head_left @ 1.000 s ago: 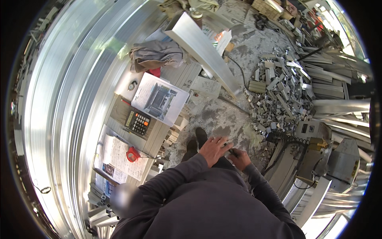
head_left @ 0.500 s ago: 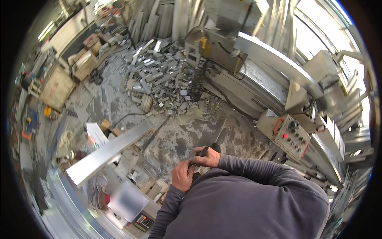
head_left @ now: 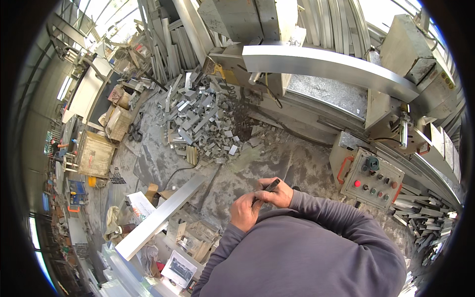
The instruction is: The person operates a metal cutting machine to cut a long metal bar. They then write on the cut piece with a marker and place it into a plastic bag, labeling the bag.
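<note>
Close together in front of my chest are both hands. My right hand (head_left: 278, 194) is closed round a short, dark, tube-like thing (head_left: 272, 185), one end of which sticks out past the thumb and fingers. Against it, my left hand (head_left: 244, 211) has its fingers bent and pressed together near the thing's lower end. What lies between the left fingers is mostly hidden, so I cannot make it out. Grey sleeves cover both forearms.
A control box (head_left: 372, 179) with a red button and several knobs stands at the right. A long metal profile (head_left: 331, 67) lies across the machine, another profile (head_left: 161, 218) at the left. Metal offcuts (head_left: 200, 116) are heaped on the floor ahead. A printed sheet (head_left: 179, 269) lies lower left.
The whole view has shifted, showing more of the far left wall and the machine. My hands stay together, the dark tube-like thing still in the right one, now tilted differently.
</note>
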